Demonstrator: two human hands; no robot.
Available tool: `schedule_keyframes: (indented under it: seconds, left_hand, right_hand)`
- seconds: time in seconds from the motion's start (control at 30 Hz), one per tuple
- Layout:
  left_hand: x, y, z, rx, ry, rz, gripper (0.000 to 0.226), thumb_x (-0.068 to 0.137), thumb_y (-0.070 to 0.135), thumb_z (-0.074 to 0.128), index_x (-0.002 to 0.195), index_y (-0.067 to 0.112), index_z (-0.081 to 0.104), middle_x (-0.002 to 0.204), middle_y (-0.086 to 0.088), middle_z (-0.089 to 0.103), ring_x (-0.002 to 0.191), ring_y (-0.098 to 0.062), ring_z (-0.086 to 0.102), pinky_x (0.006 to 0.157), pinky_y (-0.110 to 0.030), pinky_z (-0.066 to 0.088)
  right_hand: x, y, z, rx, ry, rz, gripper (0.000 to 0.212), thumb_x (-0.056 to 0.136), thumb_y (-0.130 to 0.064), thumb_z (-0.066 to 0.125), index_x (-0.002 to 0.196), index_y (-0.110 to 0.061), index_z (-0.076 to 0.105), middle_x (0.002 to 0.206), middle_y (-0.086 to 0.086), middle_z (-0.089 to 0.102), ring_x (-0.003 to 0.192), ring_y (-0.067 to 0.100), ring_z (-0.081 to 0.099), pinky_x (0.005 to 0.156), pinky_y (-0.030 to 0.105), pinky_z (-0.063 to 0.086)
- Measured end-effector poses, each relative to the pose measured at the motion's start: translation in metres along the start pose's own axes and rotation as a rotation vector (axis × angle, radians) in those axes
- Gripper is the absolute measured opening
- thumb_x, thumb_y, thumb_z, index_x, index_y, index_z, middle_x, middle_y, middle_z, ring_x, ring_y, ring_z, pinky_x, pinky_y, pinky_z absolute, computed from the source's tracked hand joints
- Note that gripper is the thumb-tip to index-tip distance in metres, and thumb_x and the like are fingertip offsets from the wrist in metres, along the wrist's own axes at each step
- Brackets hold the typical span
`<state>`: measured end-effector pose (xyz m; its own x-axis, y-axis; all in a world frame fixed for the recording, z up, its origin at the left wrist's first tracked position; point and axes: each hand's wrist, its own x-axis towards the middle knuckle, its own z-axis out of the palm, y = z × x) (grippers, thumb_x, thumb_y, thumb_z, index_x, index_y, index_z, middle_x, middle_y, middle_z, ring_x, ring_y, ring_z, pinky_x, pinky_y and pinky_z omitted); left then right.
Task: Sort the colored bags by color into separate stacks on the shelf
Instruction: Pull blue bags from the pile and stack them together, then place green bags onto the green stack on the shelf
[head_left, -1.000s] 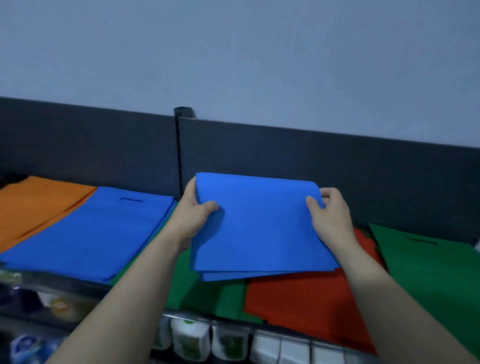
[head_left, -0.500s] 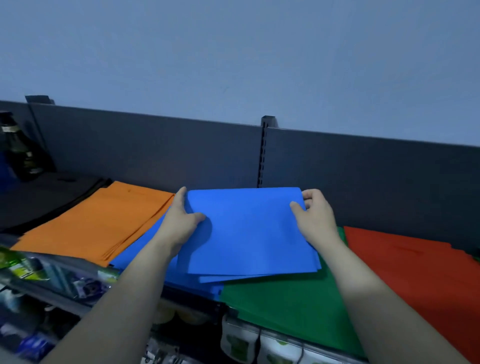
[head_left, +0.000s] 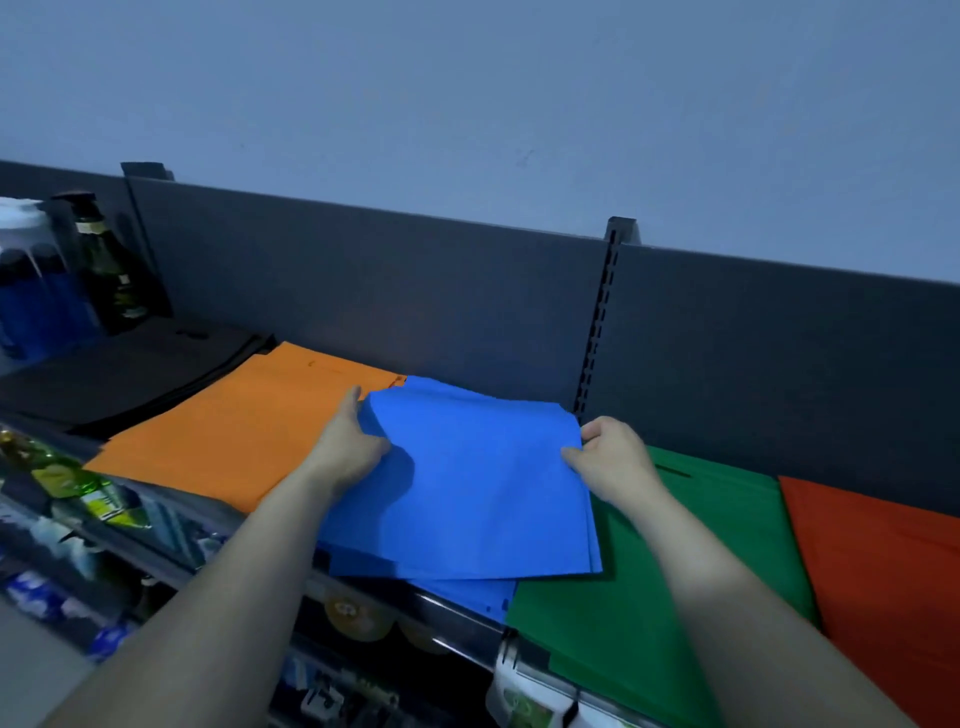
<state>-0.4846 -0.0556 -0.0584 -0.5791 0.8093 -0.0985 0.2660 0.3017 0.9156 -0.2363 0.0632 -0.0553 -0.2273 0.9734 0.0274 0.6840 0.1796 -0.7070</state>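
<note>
On the dark shelf (head_left: 457, 623), orange (head_left: 234, 431), green (head_left: 665, 571) and red flat fabric bag stacks (head_left: 883, 582) lie sorted; left hand (head_left: 348, 447) and right hand (head_left: 613, 457) pinch the blue bag bundle (head_left: 478, 493), seemingly not yet released onto its stack.

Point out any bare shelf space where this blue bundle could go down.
Hardly any. Black bags, orange stack, blue stack, green stack and red stack cover the shelf edge to edge. Bottles crowd the far left. Both hands hold the blue bundle over the blue stack, its likeliest spot.
</note>
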Motion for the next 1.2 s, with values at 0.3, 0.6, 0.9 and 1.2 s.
schedule_keyframes:
  seconds: [0.3,0.6,0.9,1.2]
  left_hand:
    - [0.045,-0.033,-0.022,0.207,-0.085,-0.018,0.076,0.088,0.000,0.056,0.152,0.017,0.017,0.154,-0.005,0.029,0.131,-0.031,0.043,0.090,-0.040,0.047]
    - [0.065,-0.025,-0.016,0.444,-0.042,0.205,0.049,0.088,0.003,0.052,0.137,0.002,0.044,0.140,-0.017,0.046,0.125,-0.037,0.046,0.098,-0.041,0.042]
    - [0.018,0.041,0.078,0.199,-0.189,0.476,0.032,0.092,0.017,0.053,0.123,0.012,0.061,0.120,0.000,0.064,0.110,-0.018,0.058,0.088,-0.028,0.045]
    - [-0.068,0.102,0.233,0.084,-0.415,0.573,0.024,0.088,0.014,0.057,0.109,0.011,0.069,0.106,-0.003,0.070,0.096,-0.019,0.065,0.087,-0.027,0.050]
  right_hand:
    - [-0.019,-0.007,0.040,-0.046,-0.051,0.150,0.038,0.081,-0.012,0.062,0.112,0.010,0.055,0.074,0.016,0.056,0.057,0.019,0.047,0.051,0.025,0.031]
    - [-0.038,-0.005,0.057,-0.146,0.056,0.138,0.032,0.086,-0.027,0.063,0.114,-0.012,0.063,0.084,-0.003,0.061,0.080,0.017,0.058,0.079,0.030,0.050]
    - [-0.080,0.040,-0.039,-0.404,0.367,0.256,0.036,0.088,-0.033,0.059,0.121,-0.020,0.063,0.126,0.002,0.062,0.119,0.023,0.055,0.103,0.036,0.039]
    - [-0.126,0.152,-0.163,-0.522,0.537,0.425,0.032,0.088,-0.038,0.058,0.115,-0.023,0.065,0.121,0.003,0.063,0.117,0.024,0.055,0.106,0.038,0.034]
